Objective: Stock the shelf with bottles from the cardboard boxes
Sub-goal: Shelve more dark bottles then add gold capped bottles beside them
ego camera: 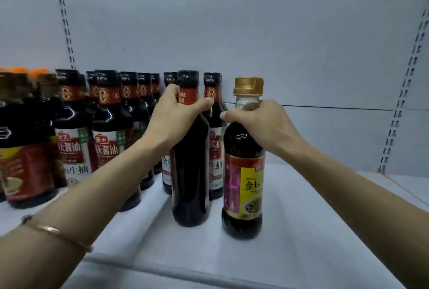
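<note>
Your left hand (pixel 175 112) grips the black-capped bottle (pixel 190 161) by its neck while your right hand (pixel 262 124), at its 3 o'clock, clasps the gold-capped bottle (pixel 243 172), both upright on the shelf (pixel 301 230).

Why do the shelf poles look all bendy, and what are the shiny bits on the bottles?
Head view: the wide lens bows the slotted shelf uprights near the edges; store lights leave white glints on the dark bottles; the far-left bottles look blurry.

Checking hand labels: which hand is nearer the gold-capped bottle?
Right. The right hand grips the gold-capped bottle at its neck; the left hand holds the black-capped bottle beside it, to its left.
</note>
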`<state>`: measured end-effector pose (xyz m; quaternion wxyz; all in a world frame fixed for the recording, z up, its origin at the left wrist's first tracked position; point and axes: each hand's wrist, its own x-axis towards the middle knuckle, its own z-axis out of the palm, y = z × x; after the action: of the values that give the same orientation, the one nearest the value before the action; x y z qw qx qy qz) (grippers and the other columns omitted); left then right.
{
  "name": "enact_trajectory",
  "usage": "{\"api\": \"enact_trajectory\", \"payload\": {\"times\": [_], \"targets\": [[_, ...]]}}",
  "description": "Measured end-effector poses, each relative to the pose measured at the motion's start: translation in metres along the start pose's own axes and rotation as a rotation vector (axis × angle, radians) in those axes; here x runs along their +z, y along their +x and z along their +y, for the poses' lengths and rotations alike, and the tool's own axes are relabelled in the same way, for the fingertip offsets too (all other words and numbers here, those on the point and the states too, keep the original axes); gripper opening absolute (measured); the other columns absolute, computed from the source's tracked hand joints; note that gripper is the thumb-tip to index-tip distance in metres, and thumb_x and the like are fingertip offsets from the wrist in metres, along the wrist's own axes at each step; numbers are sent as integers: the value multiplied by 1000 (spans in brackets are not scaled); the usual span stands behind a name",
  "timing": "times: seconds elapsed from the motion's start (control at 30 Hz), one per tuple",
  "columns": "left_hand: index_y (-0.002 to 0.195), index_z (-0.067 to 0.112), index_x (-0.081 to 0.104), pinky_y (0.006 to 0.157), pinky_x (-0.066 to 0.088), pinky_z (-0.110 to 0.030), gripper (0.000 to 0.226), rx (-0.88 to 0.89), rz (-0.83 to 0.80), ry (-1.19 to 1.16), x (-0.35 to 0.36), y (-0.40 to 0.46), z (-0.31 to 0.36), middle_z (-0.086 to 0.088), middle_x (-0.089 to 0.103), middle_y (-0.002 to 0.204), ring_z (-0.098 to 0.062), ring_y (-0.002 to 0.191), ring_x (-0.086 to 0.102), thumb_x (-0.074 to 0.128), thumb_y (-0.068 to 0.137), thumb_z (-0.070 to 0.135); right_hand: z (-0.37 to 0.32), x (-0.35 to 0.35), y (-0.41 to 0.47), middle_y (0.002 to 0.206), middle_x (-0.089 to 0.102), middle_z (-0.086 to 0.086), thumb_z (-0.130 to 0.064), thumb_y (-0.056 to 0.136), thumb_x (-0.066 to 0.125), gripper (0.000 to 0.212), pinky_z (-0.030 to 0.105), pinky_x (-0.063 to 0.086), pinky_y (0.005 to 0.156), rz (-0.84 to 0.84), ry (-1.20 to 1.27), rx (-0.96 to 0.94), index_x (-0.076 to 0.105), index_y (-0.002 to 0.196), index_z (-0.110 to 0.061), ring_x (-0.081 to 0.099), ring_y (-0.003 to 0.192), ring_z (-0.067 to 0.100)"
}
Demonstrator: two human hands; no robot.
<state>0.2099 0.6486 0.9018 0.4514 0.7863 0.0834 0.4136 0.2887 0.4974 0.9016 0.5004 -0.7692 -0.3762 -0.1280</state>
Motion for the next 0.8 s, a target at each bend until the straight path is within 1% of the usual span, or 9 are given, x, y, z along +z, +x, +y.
{"api": "enact_trajectory", "payload": {"times": [0.1,0.2,0.23,0.33,0.43,0.57,0.63,0.73,0.8], "targets": [[101,13,58,83,54,-40,42,-16,65,17,4,-3,1,-4,69,96,-21,91,67,75,76,42,4,7,0,63,65,7,-48,77,68,43,48,52,68,26,-9,-79,62,69,-6,63,67,27],[94,15,59,67,50,-25,43,3,156,97,3,-8,4,6,68,82,-10,77,65,78,72,47,6,9,0,54,59,-2,-54,78,66,47,44,49,65,52,7,-75,59,64,-9,60,63,21],[92,14,60,67,51,-27,46,15,171,127,2,-9,6,5,68,81,-12,76,66,78,70,50,6,9,-1,56,61,-4,-57,77,64,49,44,51,65,60,6,-70,60,64,-10,61,64,20],[92,13,63,78,55,-41,58,43,177,191,0,-12,9,-3,70,87,-20,85,67,76,64,62,6,11,-3,56,61,-5,-69,72,56,55,48,54,68,78,10,-65,61,61,-15,63,66,21],[89,12,66,80,56,-47,63,52,120,165,-5,-17,11,-5,72,86,-22,85,69,73,61,68,5,13,-6,65,67,-5,-79,62,48,61,48,55,71,92,14,-26,66,66,-20,65,71,20],[88,19,73,77,58,-29,32,68,-46,46,-13,-23,15,6,75,82,-9,81,71,76,75,48,1,13,-11,70,70,-2,-80,58,47,69,49,56,75,110,39,39,68,72,-16,66,74,17],[92,19,74,77,57,-22,25,76,-128,-55,-17,-30,16,6,76,84,-8,82,72,74,79,40,1,14,-16,74,71,-5,-82,58,49,68,47,56,77,125,27,60,69,74,-20,67,78,15],[99,21,73,85,57,-31,23,57,-205,-180,-20,-37,13,3,76,90,-11,86,72,71,82,37,3,19,-22,82,71,-8,-81,62,57,61,44,56,81,166,78,104,68,80,-24,67,83,13],[104,26,70,84,56,-31,28,82,-157,-172,-18,-38,7,5,74,93,-9,89,70,70,82,42,6,23,-29,91,71,-12,-75,68,62,51,42,56,84,177,112,127,67,91,-29,66,89,10]]}}
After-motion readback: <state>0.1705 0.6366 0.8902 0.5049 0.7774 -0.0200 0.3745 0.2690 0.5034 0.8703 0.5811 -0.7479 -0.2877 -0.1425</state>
